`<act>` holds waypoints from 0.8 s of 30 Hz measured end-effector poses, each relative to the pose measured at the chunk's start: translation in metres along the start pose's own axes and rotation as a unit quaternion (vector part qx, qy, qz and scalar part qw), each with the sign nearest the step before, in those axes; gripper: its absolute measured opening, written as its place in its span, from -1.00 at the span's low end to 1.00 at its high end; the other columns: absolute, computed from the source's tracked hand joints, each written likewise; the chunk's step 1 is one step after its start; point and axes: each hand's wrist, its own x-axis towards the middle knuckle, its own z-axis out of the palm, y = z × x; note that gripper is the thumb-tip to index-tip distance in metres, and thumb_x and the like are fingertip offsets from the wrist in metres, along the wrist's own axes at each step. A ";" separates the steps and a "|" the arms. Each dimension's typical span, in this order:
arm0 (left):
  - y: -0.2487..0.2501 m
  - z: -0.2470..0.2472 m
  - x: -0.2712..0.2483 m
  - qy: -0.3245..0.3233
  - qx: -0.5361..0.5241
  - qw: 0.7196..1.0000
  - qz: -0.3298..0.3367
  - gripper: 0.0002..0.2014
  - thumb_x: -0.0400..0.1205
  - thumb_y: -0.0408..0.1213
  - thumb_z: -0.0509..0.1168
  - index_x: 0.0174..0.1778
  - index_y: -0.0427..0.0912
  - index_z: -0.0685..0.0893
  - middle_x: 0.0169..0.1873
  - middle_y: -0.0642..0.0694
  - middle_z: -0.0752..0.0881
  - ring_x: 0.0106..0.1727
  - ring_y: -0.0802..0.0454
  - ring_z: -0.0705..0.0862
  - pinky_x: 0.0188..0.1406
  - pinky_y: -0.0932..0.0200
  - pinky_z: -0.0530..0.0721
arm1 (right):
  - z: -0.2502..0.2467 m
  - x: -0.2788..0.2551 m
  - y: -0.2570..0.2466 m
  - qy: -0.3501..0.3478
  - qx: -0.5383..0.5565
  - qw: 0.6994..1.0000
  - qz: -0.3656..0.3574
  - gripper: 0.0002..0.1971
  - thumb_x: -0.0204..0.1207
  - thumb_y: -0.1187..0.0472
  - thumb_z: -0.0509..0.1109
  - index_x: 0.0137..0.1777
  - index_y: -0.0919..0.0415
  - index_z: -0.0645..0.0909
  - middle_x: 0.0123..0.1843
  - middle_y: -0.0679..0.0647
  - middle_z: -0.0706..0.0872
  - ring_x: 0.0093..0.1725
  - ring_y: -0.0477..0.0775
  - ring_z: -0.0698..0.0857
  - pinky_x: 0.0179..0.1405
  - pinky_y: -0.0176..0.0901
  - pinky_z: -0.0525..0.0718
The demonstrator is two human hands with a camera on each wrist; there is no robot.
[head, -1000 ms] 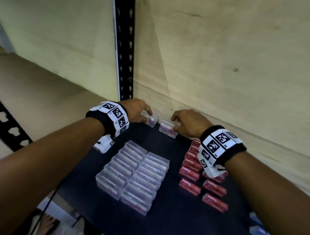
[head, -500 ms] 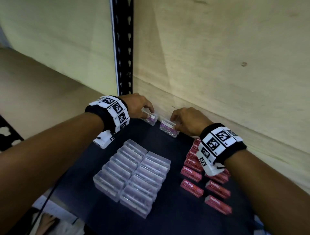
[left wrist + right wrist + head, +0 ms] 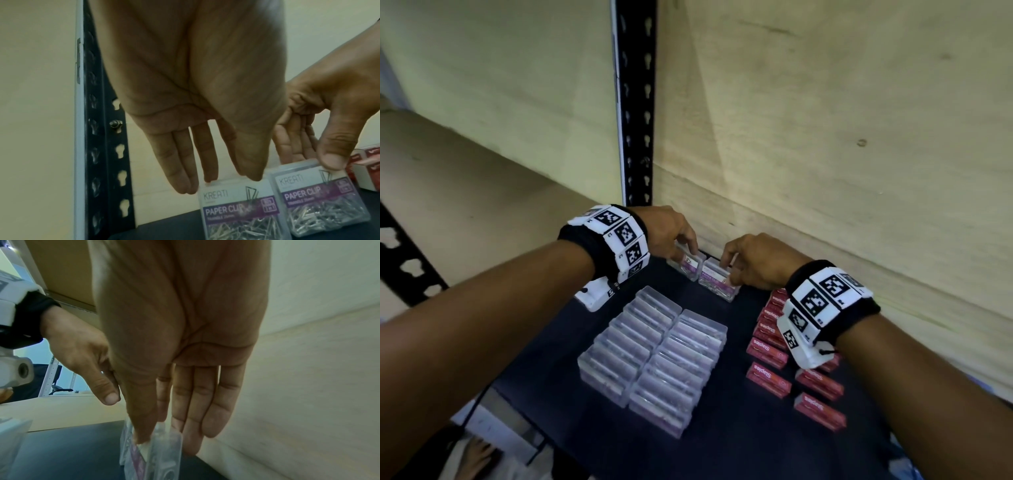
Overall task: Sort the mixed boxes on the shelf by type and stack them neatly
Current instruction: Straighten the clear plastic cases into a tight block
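Near the middle of the head view, at the back of the dark shelf where it met the plywood wall, two clear paper-clip boxes stood on edge, just beside each other and perhaps touching. The left hand pinched the top edge of the left paper-clip box between thumb and fingertips, its grip clenched on that box; in the left wrist view the thumb sat on the front rim and the fingers dropped behind it. The right hand grasped the right paper-clip box the same way, thumb in front and fingers behind. Lower in the frame lay the sorted block of clear boxes in two tidy rows, and to the right of it the red staple boxes, partly hidden under the right wrist. The step in hand appeared to be gathering these last two clear boxes to join the block. To do it well, each box would best be lifted straight up, kept clear of the wall, then turned flat to match the others and set against the far end of each row, edges flush. The lids looked slippery, and loose clips inside would shift the weight, so a firm pinch low on the sides seemed wiser than a fingertip hold at the rim.
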 end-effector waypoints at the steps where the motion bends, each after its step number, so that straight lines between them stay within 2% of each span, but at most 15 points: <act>1: 0.001 0.000 -0.002 -0.004 0.000 1.000 0.000 -0.66 0.63 -0.08 0.37 0.34 0.18 0.66 -0.02 0.07 0.62 -0.04 0.14 0.52 0.02 0.26 0.45 | 0.000 -0.002 -0.002 -0.006 -0.001 1.000 -0.002 -0.73 0.51 0.09 0.55 0.19 -0.03 0.66 0.12 0.00 0.78 0.07 0.03 0.72 0.14 -0.10 0.67; 3: 0.004 0.000 -0.008 -0.013 -0.006 1.000 -0.002 -0.67 0.63 -0.09 0.38 0.33 0.17 0.67 0.13 0.03 0.68 -0.02 0.15 0.52 0.03 0.29 0.45 | 0.001 -0.009 -0.005 -0.014 0.000 1.000 -0.006 -0.71 0.51 0.09 0.55 0.22 -0.01 0.67 0.12 0.00 0.77 0.07 0.03 0.72 0.17 -0.06 0.68; 5: 0.007 0.001 -0.015 -0.021 -0.009 1.000 -0.002 -0.68 0.63 -0.09 0.38 0.31 0.16 0.68 0.18 0.04 0.69 -0.01 0.17 0.53 0.07 0.28 0.47 | 0.002 -0.017 -0.009 -0.021 0.006 1.000 -0.010 -0.69 0.51 0.10 0.55 0.24 0.01 0.67 0.12 -0.01 0.77 0.09 0.03 0.72 0.17 -0.06 0.67; 9: 0.011 0.004 -0.026 -0.031 -0.012 0.999 -0.003 -0.71 0.62 -0.09 0.39 0.27 0.17 0.71 0.14 0.08 0.71 -0.02 0.18 0.57 0.08 0.23 0.54 | 0.006 -0.029 -0.015 -0.034 0.017 0.999 -0.020 -0.70 0.53 0.12 0.54 0.25 0.04 0.67 0.12 -0.04 0.77 0.10 0.00 0.72 0.10 -0.15 0.63; 13: 0.014 0.007 -0.039 -0.040 -0.025 0.999 -0.010 -0.73 0.61 -0.08 0.40 0.24 0.17 0.72 0.13 0.13 0.71 0.08 0.16 0.63 0.10 0.24 0.56 | 0.010 -0.040 -0.023 -0.039 0.021 0.999 -0.020 -0.70 0.53 0.12 0.54 0.25 0.03 0.67 0.12 -0.04 0.77 0.10 -0.01 0.73 0.17 -0.10 0.67; 15: 0.015 0.009 -0.044 -0.048 -0.037 0.998 -0.013 -0.73 0.60 -0.10 0.41 0.22 0.17 0.73 0.14 0.14 0.74 0.13 0.15 0.66 0.17 0.21 0.60 | 0.013 -0.045 -0.026 -0.043 0.024 0.999 -0.021 -0.72 0.53 0.12 0.53 0.23 0.00 0.66 0.12 -0.04 0.77 0.09 -0.02 0.72 0.13 -0.14 0.66; 17: 0.016 0.010 -0.048 -0.053 -0.040 0.998 -0.015 -0.73 0.59 -0.12 0.42 0.21 0.17 0.74 0.13 0.14 0.75 0.14 0.16 0.67 0.14 0.23 0.59 | 0.014 -0.050 -0.028 -0.047 0.020 0.998 -0.026 -0.72 0.54 0.11 0.52 0.23 0.00 0.66 0.13 -0.04 0.77 0.10 -0.02 0.72 0.06 -0.19 0.62; 21: 0.019 0.012 -0.056 -0.052 -0.037 0.998 -0.012 -0.74 0.61 -0.14 0.41 0.21 0.15 0.74 0.12 0.14 0.75 0.12 0.18 0.67 0.07 0.28 0.56 | 0.016 -0.058 -0.034 -0.047 0.022 0.998 -0.027 -0.72 0.55 0.13 0.51 0.25 0.01 0.67 0.15 -0.04 0.74 0.12 -0.01 0.70 0.10 -0.19 0.63; 24: 0.019 0.014 -0.061 -0.054 -0.043 0.998 -0.011 -0.74 0.61 -0.18 0.40 0.22 0.12 0.74 0.15 0.12 0.76 0.14 0.18 0.68 0.14 0.25 0.61 | 0.018 -0.060 -0.035 -0.049 0.017 0.998 -0.028 -0.73 0.56 0.13 0.51 0.24 0.01 0.67 0.15 -0.05 0.74 0.12 -0.02 0.70 0.12 -0.17 0.64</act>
